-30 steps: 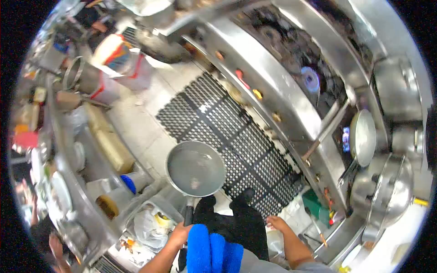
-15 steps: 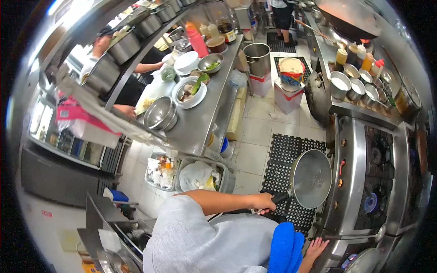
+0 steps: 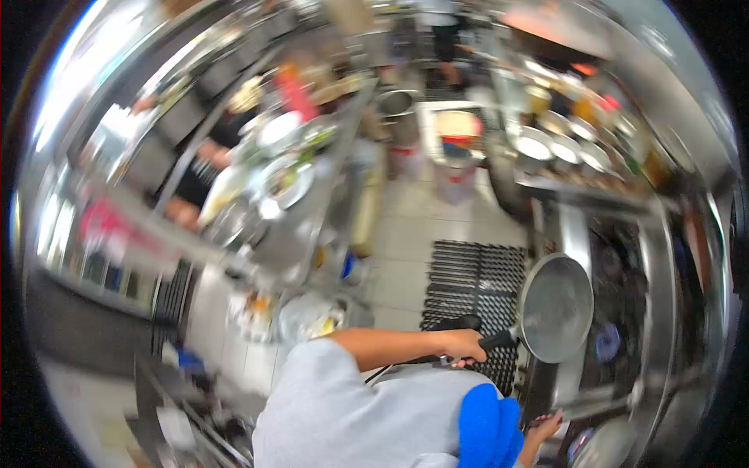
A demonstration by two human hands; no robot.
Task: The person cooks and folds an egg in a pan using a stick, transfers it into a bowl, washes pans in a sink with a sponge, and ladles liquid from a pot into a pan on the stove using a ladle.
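Observation:
My left hand [image 3: 466, 346] is closed around the black handle of a round grey pan [image 3: 556, 307], which is held level with the stove's front edge, over the side of the black floor mat [image 3: 468, 281]. At the lower right, my right hand [image 3: 546, 426] has its fingers closed at the end of a long thin metal utensil [image 3: 597, 406] that reaches over the stove. A blue cloth [image 3: 488, 425] hangs at my front. The frame is blurred by motion.
A stove [image 3: 612, 265] with a lit burner [image 3: 607, 342] runs down the right. Metal pots [image 3: 535, 145] and bottles stand beyond it. At left, a metal counter [image 3: 300, 226] holds bowls; a co-worker's hands are behind it. Another person [image 3: 445, 39] stands far back.
The view has swung up and round to the kitchen. The pan has moved right, toward the stove. My right hand, spread half a second ago, has closed on the long utensil.

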